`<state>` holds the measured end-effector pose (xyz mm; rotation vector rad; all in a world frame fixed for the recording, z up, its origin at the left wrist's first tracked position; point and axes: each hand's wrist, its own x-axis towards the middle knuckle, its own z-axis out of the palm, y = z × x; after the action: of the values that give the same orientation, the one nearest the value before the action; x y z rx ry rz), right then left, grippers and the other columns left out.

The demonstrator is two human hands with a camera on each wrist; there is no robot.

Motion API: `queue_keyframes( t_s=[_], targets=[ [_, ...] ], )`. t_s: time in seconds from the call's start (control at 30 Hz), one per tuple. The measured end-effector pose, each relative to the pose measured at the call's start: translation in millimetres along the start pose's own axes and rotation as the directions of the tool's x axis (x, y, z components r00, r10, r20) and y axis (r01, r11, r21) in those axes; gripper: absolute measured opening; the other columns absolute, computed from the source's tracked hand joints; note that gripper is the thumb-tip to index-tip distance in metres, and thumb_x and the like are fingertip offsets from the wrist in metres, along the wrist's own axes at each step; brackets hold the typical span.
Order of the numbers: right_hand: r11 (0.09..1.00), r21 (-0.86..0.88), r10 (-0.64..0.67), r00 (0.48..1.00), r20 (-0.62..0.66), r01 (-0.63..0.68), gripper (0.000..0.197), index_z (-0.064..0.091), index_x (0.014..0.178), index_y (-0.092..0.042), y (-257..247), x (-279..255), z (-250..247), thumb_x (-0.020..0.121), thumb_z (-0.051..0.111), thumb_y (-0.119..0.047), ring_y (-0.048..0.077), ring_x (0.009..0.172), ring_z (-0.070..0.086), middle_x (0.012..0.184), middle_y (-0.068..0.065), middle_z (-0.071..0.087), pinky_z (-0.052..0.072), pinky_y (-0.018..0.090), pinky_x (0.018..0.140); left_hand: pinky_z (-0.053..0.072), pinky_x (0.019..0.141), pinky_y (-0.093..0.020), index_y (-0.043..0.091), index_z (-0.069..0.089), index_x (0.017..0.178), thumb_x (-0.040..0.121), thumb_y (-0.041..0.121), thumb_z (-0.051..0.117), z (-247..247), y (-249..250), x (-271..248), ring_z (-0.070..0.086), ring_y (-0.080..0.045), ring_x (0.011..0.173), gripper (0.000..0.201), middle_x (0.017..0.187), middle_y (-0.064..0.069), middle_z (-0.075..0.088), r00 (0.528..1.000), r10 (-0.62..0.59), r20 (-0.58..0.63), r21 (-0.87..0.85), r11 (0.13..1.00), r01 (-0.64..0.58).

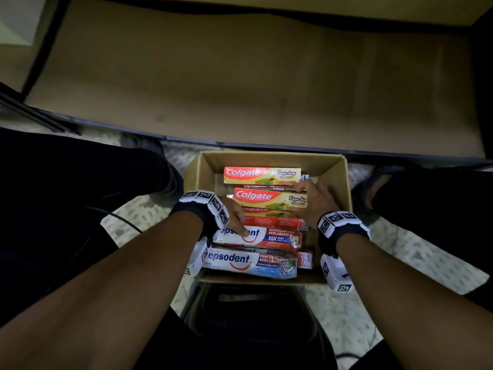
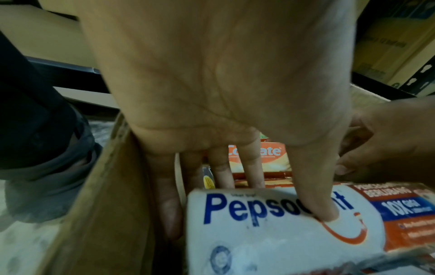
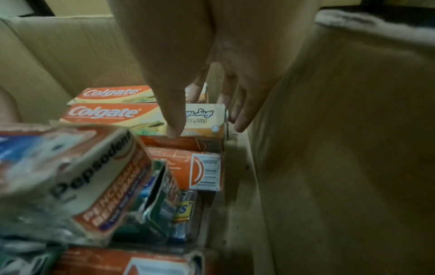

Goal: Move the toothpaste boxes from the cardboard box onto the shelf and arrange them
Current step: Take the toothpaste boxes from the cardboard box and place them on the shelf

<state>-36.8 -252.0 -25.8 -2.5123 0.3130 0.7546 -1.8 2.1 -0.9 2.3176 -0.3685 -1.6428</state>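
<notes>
While the cardboard box sits on the floor at 6 o'clock from the shelf, a Pepsodent box inside it is pinched by the left hand, thumb on top. At 1 o'clock from it, a Colgate box is gripped at its end by the right hand.

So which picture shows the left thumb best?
The left wrist view: the left thumb presses the Pepsodent box up close. The head view shows it small; the right wrist view doesn't show it.
</notes>
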Motion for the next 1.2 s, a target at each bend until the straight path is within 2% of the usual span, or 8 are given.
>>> queue_keyframes(
  t_s=[0.07,0.2,0.33,0.43,0.63,0.9,1.07,1.2],
  targets=[
    [1.0,-0.003,0.01,1.0,0.02,-0.01,0.059,0.05,0.113,-0.031,-1,1,-1,0.068,0.089,-0.027,0.025,0.114,0.049,0.127,0.006,0.038,0.043,0.03,0.1,0.049,0.091,-0.029,0.026,0.067,0.115,0.077,0.056,0.075,-1,2,0,0.061,-0.013,0.101,0.05,0.107,0.011,0.065,1.0,0.008,0.024,-0.002,1.0,-0.008],
    [1.0,-0.025,0.011,0.997,0.075,-0.01,0.049,0.055,0.112,-0.032,-2,3,0,0.073,0.085,-0.03,0.028,0.123,0.044,0.134,0.008,0.034,0.041,0.031,0.106,0.04,0.068,-0.017,0.023,0.065,0.118,0.078,0.049,0.077,-1,3,0,0.055,-0.006,0.084,0.049,0.088,0.017,0.056,0.999,0.045,0.013,-0.03,0.999,-0.044],
    [1.0,-0.018,-0.007,0.998,0.058,0.008,0.034,0.056,0.106,-0.028,-1,6,4,0.08,0.078,-0.03,0.027,0.124,0.044,0.131,0.003,0.048,0.036,0.034,0.104,0.036,0.059,-0.022,0.024,0.064,0.108,0.069,0.05,0.084,2,-3,-2,0.052,-0.008,0.07,0.05,0.075,0.014,0.054,0.996,0.073,-0.058,-0.085,0.993,-0.077],
    [1.0,0.023,-0.022,0.997,0.069,0.02,0.031,0.057,0.101,-0.029,-2,11,2,0.08,0.079,-0.025,0.021,0.114,0.054,0.127,0.001,0.058,0.039,0.027,0.092,0.041,0.065,-0.027,0.028,0.064,0.101,0.062,0.058,0.085,0,-6,-5,0.055,-0.009,0.073,0.054,0.079,0.013,0.057,0.996,0.082,-0.047,-0.103,0.991,-0.087],
    [0.998,0.061,-0.04,0.99,0.135,0.032,0.036,0.069,0.108,-0.033,-7,7,-7,0.079,0.083,-0.019,0.02,0.111,0.062,0.131,0.0,0.063,0.046,0.023,0.082,0.05,0.096,-0.035,0.037,0.072,0.105,0.065,0.065,0.079,-6,4,-16,0.062,-0.008,0.091,0.05,0.089,0.025,0.064,0.993,0.109,0.049,-0.038,0.994,-0.107],
    [0.986,0.148,0.065,0.995,0.076,-0.076,0.033,0.075,0.107,-0.035,-10,-24,-12,0.077,0.084,-0.025,0.013,0.105,0.065,0.127,-0.006,0.067,0.048,0.02,0.081,0.054,0.092,-0.037,0.037,0.074,0.091,0.055,0.073,0.078,-9,5,-37,0.067,-0.009,0.091,0.052,0.091,0.019,0.071,0.995,0.085,-0.05,0.115,0.99,-0.079],
    [0.958,0.25,0.133,0.99,0.053,-0.142,0.03,0.076,0.105,-0.033,-4,-40,-19,0.078,0.083,-0.022,0.003,0.068,0.059,0.103,-0.009,0.068,0.048,0.019,0.057,0.053,0.091,-0.035,0.03,0.074,0.1,0.067,0.066,0.076,-13,2,-53,0.066,-0.014,0.095,0.049,0.098,0.012,0.072,0.995,0.09,-0.053,0.188,0.979,-0.079],
    [0.907,0.37,0.183,0.979,0.084,-0.201,0.024,0.076,0.097,-0.034,0,-46,-28,0.078,0.083,-0.019,0.012,0.077,0.068,0.096,-0.006,0.072,0.06,0.038,0.083,0.045,0.081,-0.023,0.026,0.069,0.111,0.073,0.061,0.075,-19,-11,-54,0.057,-0.01,0.096,0.051,0.097,0.018,0.061,0.993,0.058,-0.101,0.194,0.98,-0.037]
  ],
)
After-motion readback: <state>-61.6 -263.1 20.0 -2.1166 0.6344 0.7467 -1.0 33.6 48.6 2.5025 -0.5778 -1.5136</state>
